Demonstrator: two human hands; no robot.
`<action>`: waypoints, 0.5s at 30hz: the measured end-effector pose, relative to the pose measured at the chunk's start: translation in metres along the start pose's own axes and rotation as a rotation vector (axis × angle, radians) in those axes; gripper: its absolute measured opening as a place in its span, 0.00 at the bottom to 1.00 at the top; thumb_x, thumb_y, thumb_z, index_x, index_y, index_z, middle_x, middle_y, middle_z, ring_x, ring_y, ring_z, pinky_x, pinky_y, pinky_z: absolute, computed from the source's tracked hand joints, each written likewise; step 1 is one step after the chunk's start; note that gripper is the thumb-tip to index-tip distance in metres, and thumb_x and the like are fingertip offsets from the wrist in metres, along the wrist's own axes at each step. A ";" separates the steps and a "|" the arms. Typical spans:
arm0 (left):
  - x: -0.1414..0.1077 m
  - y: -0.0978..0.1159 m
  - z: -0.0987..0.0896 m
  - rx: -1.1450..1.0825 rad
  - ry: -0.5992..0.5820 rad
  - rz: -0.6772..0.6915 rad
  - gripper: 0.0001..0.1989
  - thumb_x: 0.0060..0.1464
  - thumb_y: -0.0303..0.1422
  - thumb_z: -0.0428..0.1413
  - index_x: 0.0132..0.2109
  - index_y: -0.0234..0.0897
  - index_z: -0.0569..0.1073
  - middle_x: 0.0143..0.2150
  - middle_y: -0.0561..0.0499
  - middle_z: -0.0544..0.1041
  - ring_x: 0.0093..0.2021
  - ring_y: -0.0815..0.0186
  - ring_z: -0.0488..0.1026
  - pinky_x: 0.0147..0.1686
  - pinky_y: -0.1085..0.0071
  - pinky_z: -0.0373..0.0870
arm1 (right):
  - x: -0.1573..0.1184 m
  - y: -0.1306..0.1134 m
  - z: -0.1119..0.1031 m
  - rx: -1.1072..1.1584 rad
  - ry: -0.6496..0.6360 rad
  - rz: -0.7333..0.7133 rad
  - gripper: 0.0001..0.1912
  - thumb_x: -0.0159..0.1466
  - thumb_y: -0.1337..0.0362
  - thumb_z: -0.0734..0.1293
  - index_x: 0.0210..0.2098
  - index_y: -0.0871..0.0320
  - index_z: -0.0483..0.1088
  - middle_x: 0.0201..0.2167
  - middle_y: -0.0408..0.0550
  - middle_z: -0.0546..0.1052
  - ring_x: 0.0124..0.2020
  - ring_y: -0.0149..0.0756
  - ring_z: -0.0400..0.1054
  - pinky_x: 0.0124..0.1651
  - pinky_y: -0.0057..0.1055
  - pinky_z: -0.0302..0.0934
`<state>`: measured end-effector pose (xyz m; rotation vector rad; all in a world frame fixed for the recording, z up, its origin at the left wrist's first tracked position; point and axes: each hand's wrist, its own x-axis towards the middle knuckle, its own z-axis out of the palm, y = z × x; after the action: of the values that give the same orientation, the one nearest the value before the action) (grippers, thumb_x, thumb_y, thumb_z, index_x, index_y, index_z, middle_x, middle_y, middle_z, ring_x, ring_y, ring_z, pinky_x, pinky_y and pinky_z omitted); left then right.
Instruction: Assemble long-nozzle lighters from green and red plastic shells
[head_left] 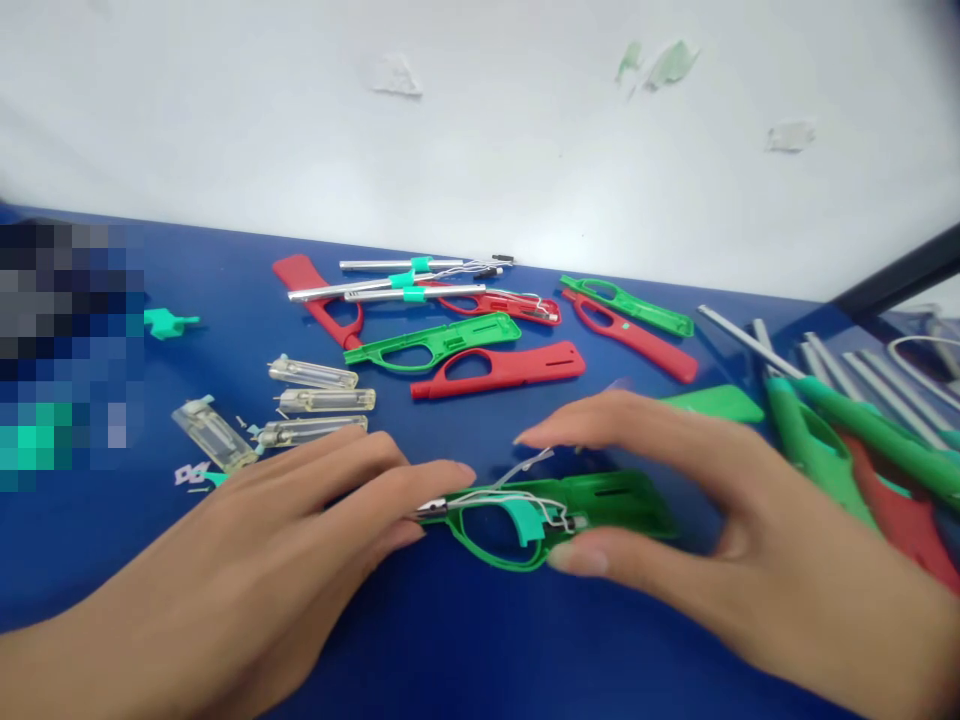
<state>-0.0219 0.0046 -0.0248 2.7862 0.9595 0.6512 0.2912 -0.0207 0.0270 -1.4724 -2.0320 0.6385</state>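
A green half shell (630, 503) lies in front of me, its hollow side up. Thin white wires and a teal trigger piece (529, 521) sit in it around the loop. My left hand (322, 540) is closed on the shell's narrow end, where a short bit of metal tube (430, 509) shows under the fingertips. The rest of that tube is hidden by the hand. My right hand (690, 500) is spread over the shell's wide part, thumb at its near edge and forefinger raised above the far edge.
Red and green half shells (499, 371) and metal tubes with wires (416, 293) lie behind. Clear fuel tanks (328, 400) are at the left, beyond my left hand. Green and red lighters (885, 430) with metal tubes are piled at the right, near a dark bar (907, 272).
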 end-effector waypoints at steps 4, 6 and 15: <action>0.000 0.002 0.002 -0.037 -0.037 -0.031 0.33 0.71 0.20 0.47 0.75 0.56 0.68 0.53 0.53 0.80 0.48 0.65 0.81 0.45 0.74 0.81 | 0.002 -0.004 0.007 0.001 -0.070 -0.043 0.05 0.73 0.54 0.76 0.48 0.40 0.86 0.48 0.35 0.90 0.50 0.38 0.86 0.54 0.30 0.81; 0.000 0.002 0.001 -0.064 -0.052 -0.020 0.33 0.71 0.19 0.46 0.73 0.55 0.70 0.53 0.52 0.81 0.49 0.65 0.81 0.45 0.74 0.81 | 0.003 -0.005 0.008 0.021 -0.055 -0.015 0.06 0.74 0.58 0.74 0.42 0.42 0.86 0.42 0.34 0.91 0.42 0.34 0.87 0.47 0.25 0.80; -0.008 -0.001 0.003 -0.048 -0.106 -0.010 0.34 0.71 0.23 0.44 0.74 0.60 0.71 0.54 0.50 0.80 0.48 0.63 0.82 0.45 0.71 0.84 | 0.002 -0.004 0.011 -0.051 0.049 -0.085 0.08 0.72 0.65 0.73 0.43 0.45 0.86 0.39 0.30 0.90 0.37 0.27 0.87 0.46 0.17 0.78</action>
<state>-0.0269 0.0003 -0.0303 2.7418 0.9241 0.5116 0.2808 -0.0205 0.0218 -1.4082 -2.0744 0.5149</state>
